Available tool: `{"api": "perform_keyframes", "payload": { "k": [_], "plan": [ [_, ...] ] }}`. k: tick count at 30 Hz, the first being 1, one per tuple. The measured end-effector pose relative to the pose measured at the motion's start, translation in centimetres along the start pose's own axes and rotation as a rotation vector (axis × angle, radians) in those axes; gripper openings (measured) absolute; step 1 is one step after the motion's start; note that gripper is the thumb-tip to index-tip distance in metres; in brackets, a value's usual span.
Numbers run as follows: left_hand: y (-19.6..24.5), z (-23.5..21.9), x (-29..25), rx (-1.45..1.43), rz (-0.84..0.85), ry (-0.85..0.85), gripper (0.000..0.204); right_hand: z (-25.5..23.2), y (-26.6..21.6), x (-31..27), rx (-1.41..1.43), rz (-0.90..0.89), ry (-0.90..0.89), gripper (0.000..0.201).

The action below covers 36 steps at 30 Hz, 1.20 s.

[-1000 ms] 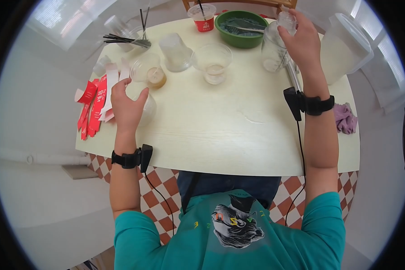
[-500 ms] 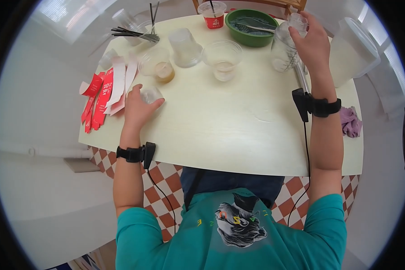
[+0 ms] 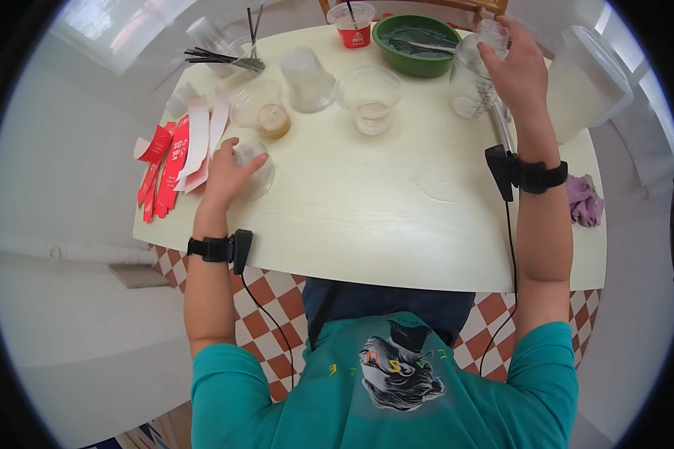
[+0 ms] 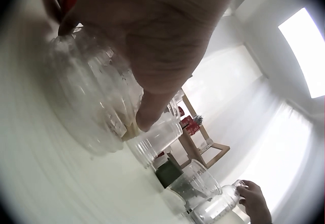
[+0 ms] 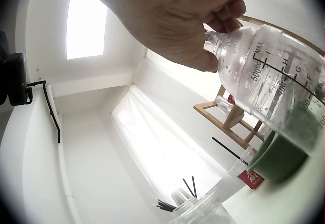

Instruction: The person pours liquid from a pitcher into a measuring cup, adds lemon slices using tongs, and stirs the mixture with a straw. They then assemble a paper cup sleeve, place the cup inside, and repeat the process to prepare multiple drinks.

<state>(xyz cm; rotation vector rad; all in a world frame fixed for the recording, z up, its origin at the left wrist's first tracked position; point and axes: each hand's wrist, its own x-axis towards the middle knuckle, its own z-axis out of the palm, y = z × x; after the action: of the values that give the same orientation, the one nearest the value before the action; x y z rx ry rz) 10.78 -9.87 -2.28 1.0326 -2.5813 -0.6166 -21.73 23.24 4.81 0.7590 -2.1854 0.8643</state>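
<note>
My left hand (image 3: 227, 170) reaches around a clear ridged plastic dome-shaped lid (image 3: 260, 181) at the table's left side. In the left wrist view the lid (image 4: 84, 107) sits wide side down, with thumb and fingers on opposite sides. My right hand (image 3: 520, 73) holds a clear shaker bottle (image 3: 466, 84) by its narrow top at the back right. The right wrist view shows black measuring marks on the bottle (image 5: 246, 71). Beyond the left hand stands a clear cup with tan liquid (image 3: 274, 121). Another clear cup (image 3: 372, 118) with a little liquid stands mid-table.
An upturned cup (image 3: 305, 81), a red-labelled cup with a straw (image 3: 354, 37) and a green bowl (image 3: 419, 66) line the back. Red and white paper strips (image 3: 174, 166) and black straws (image 3: 221, 60) lie left. A tall plastic container (image 3: 586, 84) and a purple cloth (image 3: 583, 202) are right.
My left hand has come down and closed in on the clear lid, its thumb now against it. The right hand has stayed at the shaker bottle's top. The head view has shifted slightly.
</note>
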Motion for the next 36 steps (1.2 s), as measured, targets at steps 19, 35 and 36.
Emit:
{"api": "perform_keyframes", "payload": {
  "k": [19,35,36],
  "plan": [
    [3.2,-4.7,-2.7,-0.302,0.060,0.303,0.080,-0.8,-1.9,-0.3,0.044,-0.020,0.051,0.065],
    [19.9,4.8,2.5,-0.098,0.592,0.034,0.080,-3.9,-3.7,-0.4,0.043,-0.195,0.135,0.054],
    [19.9,5.0,2.6,-0.085,0.586,0.033,0.078,-4.1,-4.4,-0.7,0.041,-0.193,0.133,0.054]
  ]
}}
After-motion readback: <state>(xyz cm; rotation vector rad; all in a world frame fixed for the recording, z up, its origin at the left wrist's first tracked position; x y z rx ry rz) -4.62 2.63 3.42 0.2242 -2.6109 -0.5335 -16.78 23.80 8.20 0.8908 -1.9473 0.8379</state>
